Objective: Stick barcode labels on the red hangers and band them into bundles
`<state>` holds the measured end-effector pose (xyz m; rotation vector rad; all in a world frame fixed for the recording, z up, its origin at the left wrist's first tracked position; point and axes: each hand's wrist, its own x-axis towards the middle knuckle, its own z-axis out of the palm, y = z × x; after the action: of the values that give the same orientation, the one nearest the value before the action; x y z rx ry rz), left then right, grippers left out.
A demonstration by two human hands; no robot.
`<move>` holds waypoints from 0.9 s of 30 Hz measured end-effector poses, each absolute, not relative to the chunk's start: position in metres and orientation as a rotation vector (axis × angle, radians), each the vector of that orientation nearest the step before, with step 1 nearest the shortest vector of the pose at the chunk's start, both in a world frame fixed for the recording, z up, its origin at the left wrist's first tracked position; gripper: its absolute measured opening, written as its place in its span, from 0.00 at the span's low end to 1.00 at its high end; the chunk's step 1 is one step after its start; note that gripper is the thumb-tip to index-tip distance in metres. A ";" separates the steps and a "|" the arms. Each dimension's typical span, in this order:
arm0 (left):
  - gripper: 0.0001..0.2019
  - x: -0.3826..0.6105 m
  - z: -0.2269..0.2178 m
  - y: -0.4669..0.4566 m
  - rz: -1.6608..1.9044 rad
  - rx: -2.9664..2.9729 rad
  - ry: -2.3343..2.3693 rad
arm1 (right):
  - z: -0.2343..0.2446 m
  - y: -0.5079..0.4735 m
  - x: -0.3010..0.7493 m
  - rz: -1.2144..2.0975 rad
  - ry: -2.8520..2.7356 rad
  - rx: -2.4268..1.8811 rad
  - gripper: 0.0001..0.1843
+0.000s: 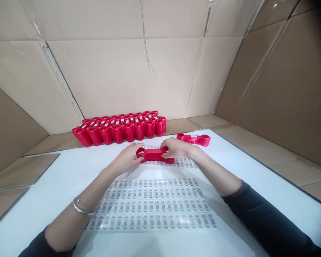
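Observation:
Between my two hands is a short stack of red plastic pieces (153, 155), each a flat bar with a ring at either end. My left hand (127, 157) closes round the ring at the left end. On the right end, my right hand (175, 148) grips with thumb and fingers, partly hiding that ring. Under and in front of the stack lie sheets of small barcode labels (155, 205). A second small stack of the same red pieces (194, 139), with a white label on top, rests just beyond my right hand.
Along the back edge stands a long row of tall red stacks (120, 130), many with white labels on top. Cardboard walls (128, 71) enclose the white table (56, 200) at the back and sides. Thin wires (144, 35) hang down the back wall.

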<state>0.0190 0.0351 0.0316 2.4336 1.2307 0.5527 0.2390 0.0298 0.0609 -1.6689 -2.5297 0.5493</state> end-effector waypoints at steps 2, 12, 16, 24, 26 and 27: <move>0.21 0.019 0.035 0.033 0.632 2.393 1.236 | 0.067 0.026 0.243 0.545 -2.512 -1.629 0.05; 0.10 0.039 0.054 0.001 1.175 1.633 1.166 | 0.071 -0.028 0.238 0.903 -2.227 -1.243 0.11; 0.09 0.037 0.056 -0.014 1.177 1.712 1.147 | 0.059 -0.045 0.251 1.627 -1.894 -0.998 0.14; 0.09 0.078 0.063 -0.013 1.202 2.005 1.022 | 0.040 -0.054 0.276 1.718 -1.712 -1.053 0.05; 0.17 0.091 0.060 -0.014 1.342 1.962 1.051 | 0.036 -0.054 0.289 1.602 -1.607 -1.139 0.06; 0.19 0.097 0.056 -0.017 1.399 1.956 1.084 | 0.034 -0.053 0.297 1.527 -1.558 -1.174 0.06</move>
<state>0.0969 -0.0173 0.0563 1.9559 1.0836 1.3992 0.2965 -0.0535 0.0343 -1.1742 -1.5584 1.5275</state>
